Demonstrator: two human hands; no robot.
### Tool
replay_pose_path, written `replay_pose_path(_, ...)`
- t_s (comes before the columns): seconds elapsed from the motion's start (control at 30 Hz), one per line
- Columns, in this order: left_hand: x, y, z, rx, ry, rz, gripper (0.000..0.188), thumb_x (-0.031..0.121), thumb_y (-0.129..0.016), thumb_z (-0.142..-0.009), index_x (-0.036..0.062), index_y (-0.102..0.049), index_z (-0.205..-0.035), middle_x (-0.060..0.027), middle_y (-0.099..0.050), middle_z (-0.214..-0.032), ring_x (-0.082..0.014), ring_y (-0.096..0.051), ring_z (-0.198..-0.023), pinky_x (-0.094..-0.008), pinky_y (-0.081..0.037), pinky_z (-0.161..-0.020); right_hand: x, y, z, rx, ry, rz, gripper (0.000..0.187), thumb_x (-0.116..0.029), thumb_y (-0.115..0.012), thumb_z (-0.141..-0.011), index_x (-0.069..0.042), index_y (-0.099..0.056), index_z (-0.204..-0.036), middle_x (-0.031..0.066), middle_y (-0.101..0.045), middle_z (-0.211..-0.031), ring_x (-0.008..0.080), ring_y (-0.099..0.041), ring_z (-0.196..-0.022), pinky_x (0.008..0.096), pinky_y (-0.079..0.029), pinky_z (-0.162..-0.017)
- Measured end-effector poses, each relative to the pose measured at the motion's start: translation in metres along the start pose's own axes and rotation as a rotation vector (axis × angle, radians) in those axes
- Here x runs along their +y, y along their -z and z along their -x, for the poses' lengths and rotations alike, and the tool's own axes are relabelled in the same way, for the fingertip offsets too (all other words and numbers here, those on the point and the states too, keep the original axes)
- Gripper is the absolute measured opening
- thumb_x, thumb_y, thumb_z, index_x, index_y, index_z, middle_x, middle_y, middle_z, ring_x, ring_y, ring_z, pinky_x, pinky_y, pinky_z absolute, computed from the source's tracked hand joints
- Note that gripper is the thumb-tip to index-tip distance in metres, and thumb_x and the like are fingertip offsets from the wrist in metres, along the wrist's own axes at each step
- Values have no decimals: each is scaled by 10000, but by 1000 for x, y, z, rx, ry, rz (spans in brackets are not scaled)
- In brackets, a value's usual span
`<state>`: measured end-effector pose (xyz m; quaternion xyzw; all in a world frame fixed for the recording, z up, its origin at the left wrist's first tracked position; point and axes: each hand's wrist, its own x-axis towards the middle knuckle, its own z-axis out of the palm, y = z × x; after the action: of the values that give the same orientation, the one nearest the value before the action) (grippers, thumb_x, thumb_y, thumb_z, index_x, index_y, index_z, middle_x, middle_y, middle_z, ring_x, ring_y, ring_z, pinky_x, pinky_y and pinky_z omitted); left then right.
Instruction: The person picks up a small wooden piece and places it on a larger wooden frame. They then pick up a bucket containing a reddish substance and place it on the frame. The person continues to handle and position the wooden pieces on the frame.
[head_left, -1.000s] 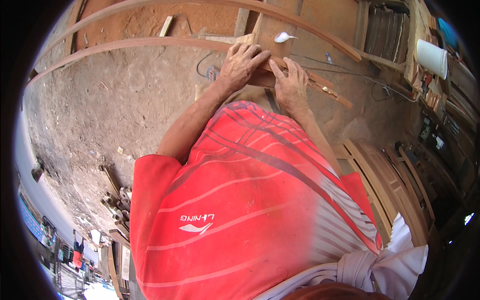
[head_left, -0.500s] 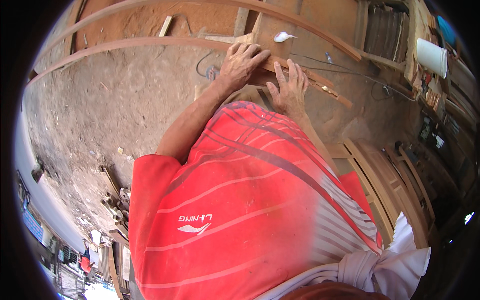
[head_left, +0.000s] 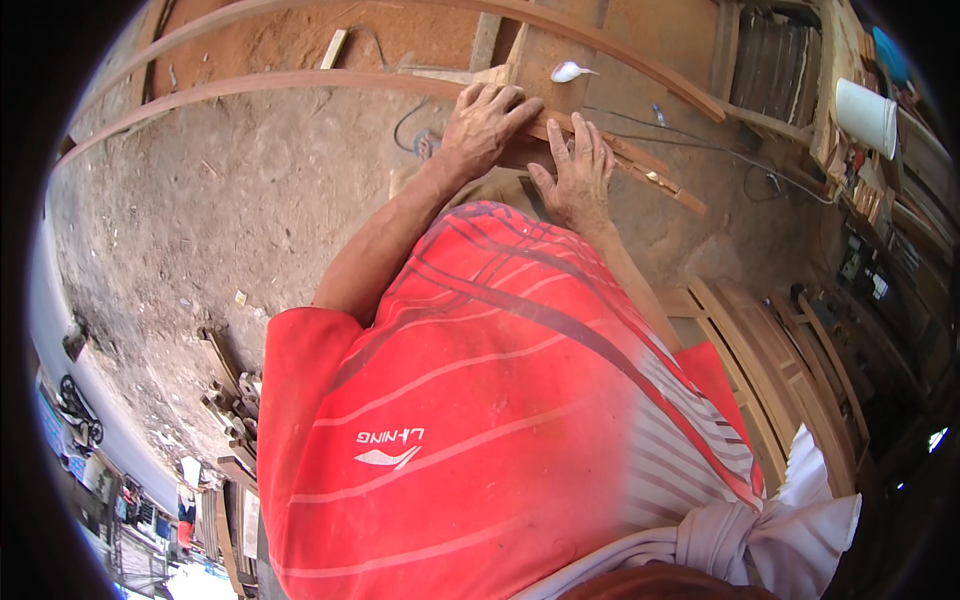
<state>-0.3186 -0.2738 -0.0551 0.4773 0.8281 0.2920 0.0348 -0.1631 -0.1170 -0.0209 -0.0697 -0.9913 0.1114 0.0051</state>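
A long reddish-brown wooden strip [head_left: 250, 88] runs in from the left and passes beneath both my hands. My left hand [head_left: 485, 125] is curled over it with its fingers closed on the wood. Just to the right, my right hand [head_left: 577, 180] lies with stretched fingers and thumb apart on the wood. Past the right fingertips, the notched end of a wooden piece [head_left: 670, 188] sticks out, with a pale spot on it. Parts of the wood under my palms are hidden. A small white bottle [head_left: 566, 72] lies just beyond my hands.
Another long strip [head_left: 420, 8] crosses the far side. A grey-blue tool [head_left: 425, 143] with a cord sits on the ground left of my hands. Wooden frames [head_left: 780, 370] stand at my right, a white bucket [head_left: 865, 118] at far right. Wood scraps [head_left: 228, 385] lie at left.
Both hands keep nearly the same place on the wood; the right fingers shift very slightly. On the road at far left, a motorcycle has come into view.
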Motion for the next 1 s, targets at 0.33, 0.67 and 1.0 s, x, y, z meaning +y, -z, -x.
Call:
replay_pose_path(0.33, 0, 0, 1, 10, -5, -7, 465, 171, -609, -921, 226, -587, -1382, -20, -605, -1267, -238, -563, -1224, -442, -370, -1089, -9, 0, -5, 70, -43, -63, 694, -462, -640, -985, -147, -455, -1575, 226, -351, -1611, 434, -363, -1453, 609, -268, -1171)
replay_pose_path(0.67, 0, -1, 0, 16, 11, 13, 459, 171, -607, -925, 222, -592, -1381, -22, -605, -1256, -244, -567, -1201, -457, -371, -1094, -9, 3, -7, 75, -55, -107, 644, -413, -680, -972, -199, -500, -1553, 202, -392, -1580, 413, -394, -1428, 588, -295, -1162)
replay_pose_path(1.0, 0, -2, 0, 7, 0, -7, 467, 164, -589, -933, 225, -587, -1396, -21, -610, -1249, -246, -566, -1209, -466, -370, -1104, 12, 10, -21, 143, -70, -136, 638, -332, -790, -880, -103, -580, -1437, 134, -555, -1425, 322, -509, -1336, 565, -340, -1118)
